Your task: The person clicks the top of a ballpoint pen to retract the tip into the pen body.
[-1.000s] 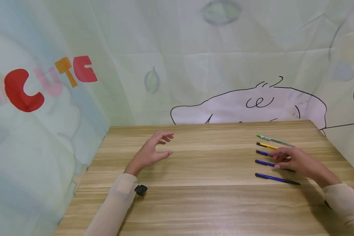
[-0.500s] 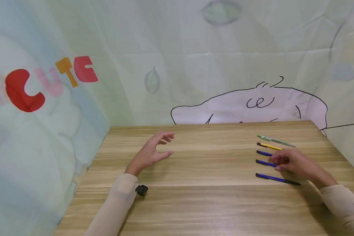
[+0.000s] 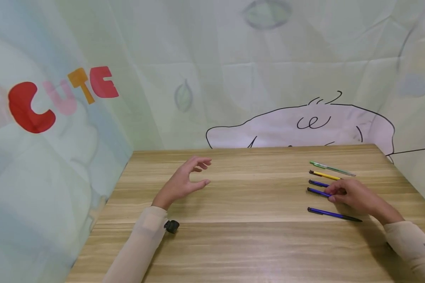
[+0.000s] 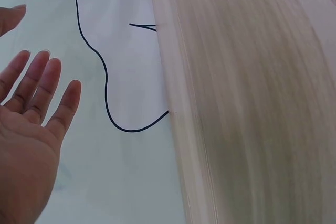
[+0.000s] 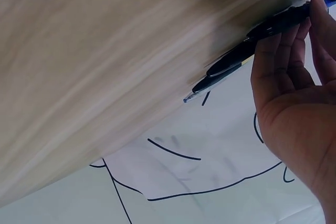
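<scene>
On the right of the table, my right hand (image 3: 357, 197) pinches a blue pen (image 3: 318, 192) between thumb and fingertips, and covers its black end in the head view. The right wrist view shows that dark end of the pen (image 5: 283, 23) sticking out past the fingers. Just behind it lies another blue pen (image 3: 318, 183), partly hidden by the hand. A yellow pen (image 3: 325, 175) and a clear green pen (image 3: 331, 168) lie farther back. One more blue pen (image 3: 334, 214) lies nearer the front. My left hand (image 3: 180, 181) hovers over the table's left side, fingers loosely spread, holding nothing.
The wood-grain table (image 3: 233, 243) meets a printed cloth backdrop (image 3: 233, 78) along its back edge. Another cloth side with coloured letters hangs at the left. A small black device (image 3: 171, 226) sits on the left sleeve.
The right hand's fingers have closed on the second blue pen from the front, and it has shifted slightly back, closer to the blue pen behind it. The left hand keeps its pose.
</scene>
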A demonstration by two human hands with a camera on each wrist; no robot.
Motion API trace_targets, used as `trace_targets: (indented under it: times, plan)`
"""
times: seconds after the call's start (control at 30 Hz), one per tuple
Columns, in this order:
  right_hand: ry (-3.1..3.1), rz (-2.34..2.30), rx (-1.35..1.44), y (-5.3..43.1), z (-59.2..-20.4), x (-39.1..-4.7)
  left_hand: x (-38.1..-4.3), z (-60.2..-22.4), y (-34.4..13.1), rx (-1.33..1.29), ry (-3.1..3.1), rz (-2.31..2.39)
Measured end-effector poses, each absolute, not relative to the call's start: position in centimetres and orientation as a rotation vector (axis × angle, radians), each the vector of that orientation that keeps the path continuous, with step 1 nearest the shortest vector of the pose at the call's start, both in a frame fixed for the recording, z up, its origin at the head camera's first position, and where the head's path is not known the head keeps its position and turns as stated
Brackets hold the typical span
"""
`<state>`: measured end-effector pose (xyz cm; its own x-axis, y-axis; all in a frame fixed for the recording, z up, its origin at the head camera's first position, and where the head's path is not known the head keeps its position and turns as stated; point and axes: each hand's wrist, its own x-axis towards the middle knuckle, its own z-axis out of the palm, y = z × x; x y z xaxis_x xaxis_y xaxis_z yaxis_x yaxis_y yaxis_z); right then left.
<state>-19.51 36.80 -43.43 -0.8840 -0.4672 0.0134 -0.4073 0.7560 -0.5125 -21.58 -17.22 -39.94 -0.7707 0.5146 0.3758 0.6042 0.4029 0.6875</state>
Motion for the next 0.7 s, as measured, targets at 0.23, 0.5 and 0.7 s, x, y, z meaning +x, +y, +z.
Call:
trace_targets:
  times: [0.23,0.5,0.7]
  plan:
    - [2.891,-0.763,-0.740,36.6,-43.0,-19.6,-21.9,-39.7,-16.7,-1.007,-2.535,-1.332]
    - [2.915,-0.800,-0.732,36.0,-42.4,-19.6,-21.2,-38.1,-15.4,-0.980,-2.539,-1.343]
    - [2.893,-0.877,-0.711,35.5,-42.0,-19.6,-19.9,-36.2,-14.5,-1.003,-2.523,-1.326]
